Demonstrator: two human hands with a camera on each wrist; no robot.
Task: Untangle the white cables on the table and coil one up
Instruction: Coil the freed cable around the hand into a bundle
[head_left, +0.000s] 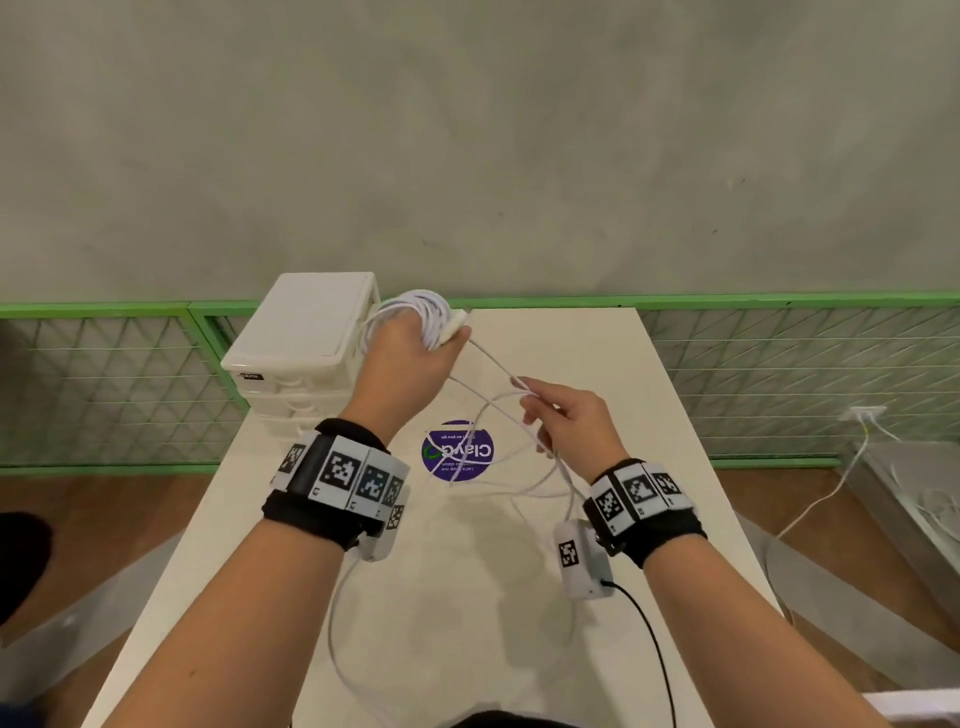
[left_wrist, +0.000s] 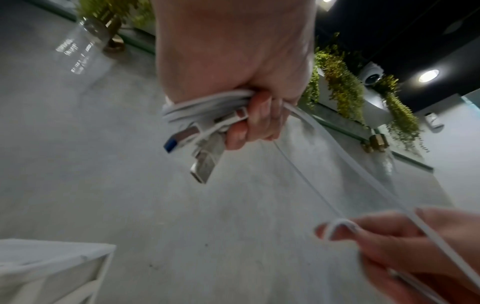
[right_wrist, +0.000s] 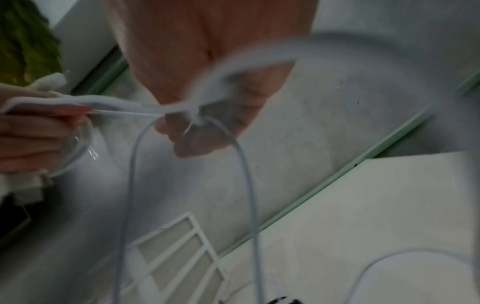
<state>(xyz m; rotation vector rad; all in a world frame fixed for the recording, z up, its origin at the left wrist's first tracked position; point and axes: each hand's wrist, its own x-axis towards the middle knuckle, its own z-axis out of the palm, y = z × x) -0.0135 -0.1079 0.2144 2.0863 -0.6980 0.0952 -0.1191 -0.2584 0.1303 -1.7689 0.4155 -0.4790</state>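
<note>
Coiling well under way — loose cable left to gather.
Nearest, slack cable trails beside the purple sticker; above it the right hand pinches a strand; beyond it the left hand grips the coil — several loops.

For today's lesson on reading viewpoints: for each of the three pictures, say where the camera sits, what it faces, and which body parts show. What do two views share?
Head: worn high, looking down at the table; both forearms, left hand, right hand.
Left wrist: looks along the left hand gripping the cable coil; right fingers at the corner.
Right wrist: blurred, looks along the right hand pinching a cable.
Shared: head and left wrist both show the coil.
</note>
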